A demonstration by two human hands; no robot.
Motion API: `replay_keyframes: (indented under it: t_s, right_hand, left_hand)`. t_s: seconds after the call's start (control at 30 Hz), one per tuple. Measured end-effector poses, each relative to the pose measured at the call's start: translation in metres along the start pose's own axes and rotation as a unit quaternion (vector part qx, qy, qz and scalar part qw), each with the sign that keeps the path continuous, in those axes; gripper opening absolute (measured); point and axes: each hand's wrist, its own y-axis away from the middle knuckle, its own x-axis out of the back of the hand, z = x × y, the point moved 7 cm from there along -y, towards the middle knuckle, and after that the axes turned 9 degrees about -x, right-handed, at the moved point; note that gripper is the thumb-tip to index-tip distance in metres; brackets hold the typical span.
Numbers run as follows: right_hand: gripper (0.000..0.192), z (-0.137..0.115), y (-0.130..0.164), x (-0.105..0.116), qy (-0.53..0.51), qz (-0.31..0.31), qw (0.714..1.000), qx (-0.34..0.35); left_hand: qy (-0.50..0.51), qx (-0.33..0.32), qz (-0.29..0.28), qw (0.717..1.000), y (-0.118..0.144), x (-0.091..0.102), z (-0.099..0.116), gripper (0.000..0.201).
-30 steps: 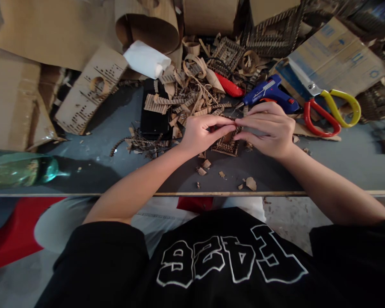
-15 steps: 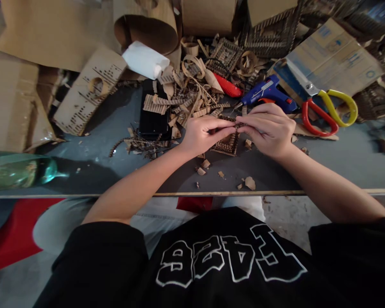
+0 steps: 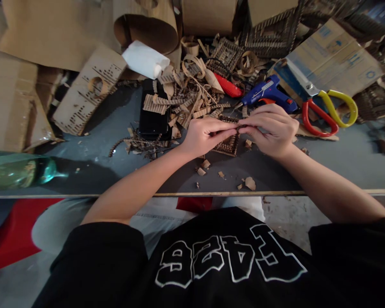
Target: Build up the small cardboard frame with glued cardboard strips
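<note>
1. Lying on the desk, partly under both hands: squarish corrugated piece.
2. Left hand and right hand meet above its right side, each grip pinching a small brown bit (mostly hidden).
3. Beyond: cardboard scraps, blue glue gun; scissors farther right.

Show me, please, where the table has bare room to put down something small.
Left, between the green bottle and dark shreds, with some crumbs; right, between scissors and right forearm. Crowded: beyond the left hand, cardboard scraps; beyond the right hand, the glue gun.
</note>
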Motion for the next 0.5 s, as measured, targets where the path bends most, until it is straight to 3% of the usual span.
replay_keyframes:
  t_s: [0.2,0.33,0.5]
  right_hand:
    - [0.020,0.0038,0.0009,-0.0032,0.010,-0.018,1.000,-0.017]
    - [0.019,-0.0034,-0.0026,0.0021,-0.032,0.000,0.999,0.013]
    - [0.020,-0.0011,-0.0025,0.0016,-0.048,-0.023,0.999,-0.002]
  left_hand:
    - [-0.032,0.009,-0.027,0.999,0.0020,-0.0027,-0.0018,0.019]
    - [-0.014,0.010,-0.034,0.999,0.0022,-0.0039,-0.0023,0.019]
    - [0.031,-0.031,-0.018,0.999,-0.0009,-0.0026,0.0045,0.013]
